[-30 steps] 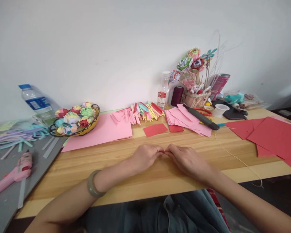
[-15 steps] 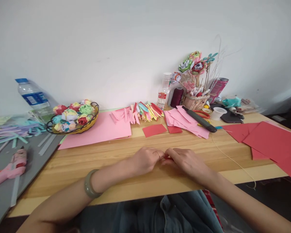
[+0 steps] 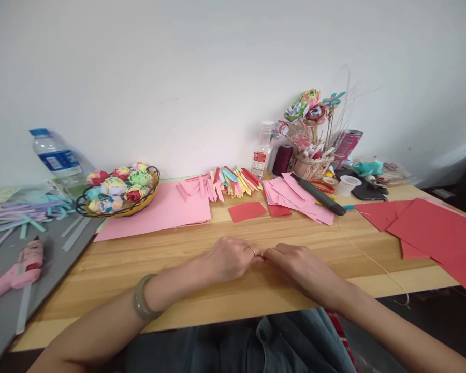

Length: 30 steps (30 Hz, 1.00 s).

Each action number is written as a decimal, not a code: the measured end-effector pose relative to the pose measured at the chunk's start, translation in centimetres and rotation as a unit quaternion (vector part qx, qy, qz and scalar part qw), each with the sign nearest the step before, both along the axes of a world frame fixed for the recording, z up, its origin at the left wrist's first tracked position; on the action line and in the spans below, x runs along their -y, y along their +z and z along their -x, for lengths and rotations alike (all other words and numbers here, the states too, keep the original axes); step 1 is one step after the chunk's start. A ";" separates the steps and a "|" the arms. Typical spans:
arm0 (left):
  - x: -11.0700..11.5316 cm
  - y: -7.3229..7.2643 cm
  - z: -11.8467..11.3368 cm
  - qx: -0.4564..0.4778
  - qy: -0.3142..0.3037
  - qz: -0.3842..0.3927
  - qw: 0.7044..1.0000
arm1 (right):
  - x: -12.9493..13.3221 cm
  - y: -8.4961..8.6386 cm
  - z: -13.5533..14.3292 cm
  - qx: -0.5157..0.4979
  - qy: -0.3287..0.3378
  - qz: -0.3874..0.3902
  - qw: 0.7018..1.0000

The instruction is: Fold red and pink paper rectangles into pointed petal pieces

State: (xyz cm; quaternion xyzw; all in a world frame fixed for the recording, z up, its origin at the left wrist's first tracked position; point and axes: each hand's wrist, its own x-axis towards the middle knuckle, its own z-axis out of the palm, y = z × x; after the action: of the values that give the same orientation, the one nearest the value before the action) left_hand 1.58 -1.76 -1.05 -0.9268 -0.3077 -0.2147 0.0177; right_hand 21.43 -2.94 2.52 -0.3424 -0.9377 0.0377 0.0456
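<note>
1. Nearest, dark blue clothing [image 3: 225,349] covers the person's lap, just below the front edge of the wooden table [image 3: 171,282].
2. The left forearm comes in from the lower left, with a green bracelet [image 3: 140,298] around it. The left hand [image 3: 233,257] is closed, knuckles up, a ring [image 3: 252,250] on one finger, and its thumb and fingertips pinch a small piece of red paper [image 3: 263,257].
3. The right hand [image 3: 305,267] comes from the lower right, fingers curled, and pinches the other side of that piece. The red paper lies between the two sets of fingertips, near the middle of the table; the fingers hide most of it, so its shape cannot be told.
4. To the left, a pink glue gun [image 3: 21,272] lies on a grey board [image 3: 56,272]. To the right, large red sheets [image 3: 431,228] overlap.
5. Beyond the hands, a red card [image 3: 247,212] lies flat, beside a fanned pile of pink slips [image 3: 283,191] with a dark-handled tool [image 3: 320,196] across it.
6. Left of the card, folded paper strips [image 3: 236,181] and a pink sheet [image 3: 178,210] lie together; a basket [image 3: 149,201] of paper flowers stands partly over the sheet.
7. Farthest, near the wall [image 3: 178,77], are a blue-capped bottle [image 3: 56,158], a clear bottle [image 3: 259,161], a dark spool [image 3: 282,159], a flower pot [image 3: 312,168] and a pink can [image 3: 348,146].
</note>
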 end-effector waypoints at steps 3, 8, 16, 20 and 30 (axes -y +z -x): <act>-0.1 -0.1 0.1 0.017 -0.026 -0.016 0.999 | 0.1 0.2 -0.6 -0.034 0.007 0.059 0.998; -0.4 0.4 0.3 0.047 -0.070 0.056 0.995 | -0.4 -0.5 -1.7 -0.094 0.007 0.101 0.990; -0.5 0.6 0.4 0.129 0.009 0.062 0.990 | -0.9 -1.1 -2.4 -0.133 -0.080 0.056 0.986; -0.5 0.8 0.4 0.163 -0.001 0.048 0.985 | -1.0 -0.5 -2.5 -0.177 -0.097 0.070 0.977; -1.6 1.1 1.4 0.176 -0.022 0.374 0.910 | -2.7 -0.8 -3.6 -0.294 -0.070 0.330 0.894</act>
State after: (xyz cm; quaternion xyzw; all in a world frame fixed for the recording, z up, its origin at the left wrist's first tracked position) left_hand 0.17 -0.20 0.05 -0.8192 -0.3429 -0.2442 -0.3896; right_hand 25.02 -0.23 1.70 -0.3757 -0.7890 0.4403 0.2059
